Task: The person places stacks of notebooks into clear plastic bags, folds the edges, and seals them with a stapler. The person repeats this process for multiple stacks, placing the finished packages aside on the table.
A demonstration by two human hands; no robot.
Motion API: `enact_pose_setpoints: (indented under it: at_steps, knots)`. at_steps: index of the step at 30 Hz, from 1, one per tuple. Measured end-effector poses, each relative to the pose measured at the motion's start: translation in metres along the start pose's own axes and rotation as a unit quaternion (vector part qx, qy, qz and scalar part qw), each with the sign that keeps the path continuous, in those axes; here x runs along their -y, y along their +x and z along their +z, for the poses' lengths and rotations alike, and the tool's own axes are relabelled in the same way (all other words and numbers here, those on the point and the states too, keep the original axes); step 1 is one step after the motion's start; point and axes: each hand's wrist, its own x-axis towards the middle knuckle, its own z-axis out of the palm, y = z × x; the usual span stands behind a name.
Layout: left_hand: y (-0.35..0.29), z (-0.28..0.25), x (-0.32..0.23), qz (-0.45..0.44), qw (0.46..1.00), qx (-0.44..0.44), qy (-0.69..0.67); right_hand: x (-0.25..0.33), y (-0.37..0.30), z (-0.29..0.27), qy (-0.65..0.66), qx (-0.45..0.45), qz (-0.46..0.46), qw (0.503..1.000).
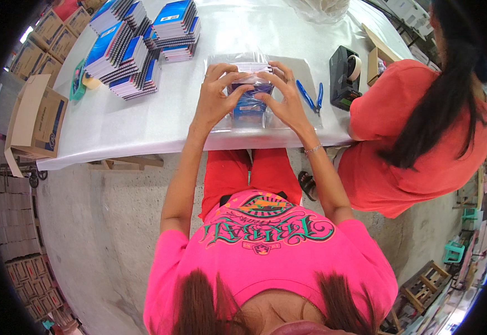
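Note:
Directly in front of me, a small stack of blue-covered notebooks [248, 107] lies wrapped in clear plastic film [232, 121]. From the left, my left hand [219, 89] presses on it with bent fingers at the far edge and the thumb on top. My right hand [281, 94] mirrors this on the other side, its thumb close to the left one. Both hands are closed on the plastic around the stack. Just right of my right hand, blue-handled cutting pliers [311, 96] lie on the table with their handles spread.
Piles of spiral notebooks [125, 53] stand on the white-covered table [143, 125] at the far left. A black tape dispenser [344, 78] and an open carton [378, 56] are right. A person in a red shirt [416, 151] sits close on my right. Another carton [40, 114] stands left.

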Motion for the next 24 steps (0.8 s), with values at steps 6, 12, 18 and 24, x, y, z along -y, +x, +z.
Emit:
enact_pose_setpoints:
  at_steps: [6, 12, 18, 24]
  knots:
    - [0.026, -0.022, -0.007, -0.02, 0.991, 0.134, -0.016, 0.003, 0.015, 0.001, 0.011, -0.057, 0.008, 0.998]
    - [0.037, -0.027, -0.013, -0.048, 0.984, 0.172, 0.02, 0.003, 0.03, -0.01, 0.032, -0.009, 0.037, 0.999]
    - [0.04, -0.017, -0.034, -0.016, 0.98, 0.138, 0.142, -0.005, 0.043, -0.01, 0.089, -0.002, 0.061, 0.994]
    - [0.038, -0.008, -0.024, -0.053, 0.981, 0.118, 0.147, -0.009, 0.05, -0.01, 0.211, 0.017, 0.166, 0.963]
